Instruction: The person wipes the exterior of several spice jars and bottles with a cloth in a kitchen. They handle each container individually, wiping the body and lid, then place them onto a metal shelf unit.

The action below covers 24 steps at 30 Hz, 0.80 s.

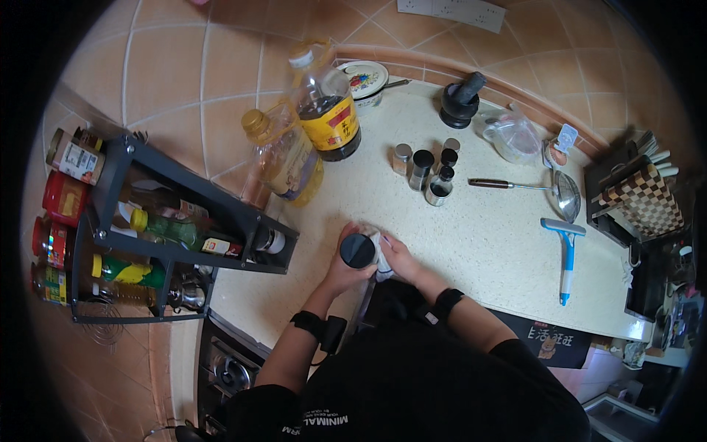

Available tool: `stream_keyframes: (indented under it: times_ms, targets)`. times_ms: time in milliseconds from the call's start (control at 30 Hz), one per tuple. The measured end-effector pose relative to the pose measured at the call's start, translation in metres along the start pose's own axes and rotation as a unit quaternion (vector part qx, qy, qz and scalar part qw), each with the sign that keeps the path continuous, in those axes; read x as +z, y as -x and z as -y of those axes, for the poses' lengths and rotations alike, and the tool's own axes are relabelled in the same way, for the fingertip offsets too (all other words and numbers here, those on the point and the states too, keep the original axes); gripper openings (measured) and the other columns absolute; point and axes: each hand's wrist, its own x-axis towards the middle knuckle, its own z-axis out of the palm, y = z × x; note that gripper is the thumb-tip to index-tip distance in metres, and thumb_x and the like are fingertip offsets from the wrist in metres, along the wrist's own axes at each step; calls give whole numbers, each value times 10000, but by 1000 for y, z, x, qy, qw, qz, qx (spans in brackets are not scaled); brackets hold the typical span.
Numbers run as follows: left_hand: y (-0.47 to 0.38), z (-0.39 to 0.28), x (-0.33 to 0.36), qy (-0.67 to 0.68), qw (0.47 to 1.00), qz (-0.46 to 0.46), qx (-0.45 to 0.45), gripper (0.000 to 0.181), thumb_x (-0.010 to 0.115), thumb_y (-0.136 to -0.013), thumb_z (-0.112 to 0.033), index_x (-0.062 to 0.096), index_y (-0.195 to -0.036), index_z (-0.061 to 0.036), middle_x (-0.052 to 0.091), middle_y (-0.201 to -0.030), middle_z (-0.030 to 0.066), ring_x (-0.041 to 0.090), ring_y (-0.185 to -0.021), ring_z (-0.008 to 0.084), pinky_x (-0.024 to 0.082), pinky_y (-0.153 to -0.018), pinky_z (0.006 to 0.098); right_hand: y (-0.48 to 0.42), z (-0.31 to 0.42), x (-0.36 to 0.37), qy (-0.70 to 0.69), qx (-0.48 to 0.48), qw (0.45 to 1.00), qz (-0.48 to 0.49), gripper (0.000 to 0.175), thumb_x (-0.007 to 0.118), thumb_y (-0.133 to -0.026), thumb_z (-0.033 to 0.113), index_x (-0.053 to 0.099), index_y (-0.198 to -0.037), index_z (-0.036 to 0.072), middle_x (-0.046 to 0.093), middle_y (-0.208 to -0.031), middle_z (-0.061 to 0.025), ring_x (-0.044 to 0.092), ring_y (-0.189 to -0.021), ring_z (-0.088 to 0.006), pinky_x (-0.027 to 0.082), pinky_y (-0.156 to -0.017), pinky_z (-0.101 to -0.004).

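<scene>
My left hand [338, 273] is wrapped around a round container with a black lid [357, 251], close to the counter's front edge. Only its lid shows plainly; the body is hidden by the hand. On the right of it, my right hand [402, 259] grips a white cloth [384, 269] and presses it to the container's side. Farther back on the counter [331, 190] stands a group of several small seasoning jars, among them a black-capped shaker [421, 168] and a glass jar with dark contents [440, 190].
Left is a dark spice rack [188, 251] full of bottles. Behind stand two large oil bottles, one yellow [287, 166] and one dark [330, 119], an enamel pot [362, 83] and a mortar [458, 105]. To the right lie a skimmer [567, 196] and a blue squeegee [567, 254].
</scene>
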Motion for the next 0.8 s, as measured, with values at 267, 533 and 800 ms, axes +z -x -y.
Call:
stream_keyframes:
  times_ms: [267,533,800]
  targets:
    - [1,-40,-2,-32,998,-18,-54,500,795,-622,-156,570,-1054,-40,570,-1060,51,535,-1049,196,437,-889,352,-4,12,-25,-283,127,951,-3,413,365,-974,319,469,-1251,31,554,-1207,-100,535,-1096,-226,402,-954,-341]
    - [-11,-149,19,-516,820,-101,227,567,789,-459,-264,585,-952,-74,474,-834,86,491,-823,282,409,-723,397,45,130,-42,-453,106,885,21,444,355,-976,352,448,-1276,38,541,-1224,-81,522,-1111,-194,398,-968,-340]
    - [-3,-161,25,-518,821,-77,228,587,786,-447,-281,606,-967,-78,470,-834,88,493,-825,277,407,-705,399,73,165,-29,-280,-7,959,46,416,584,-879,151,451,-1258,44,523,-1183,-56,520,-1070,-150,420,-922,-286]
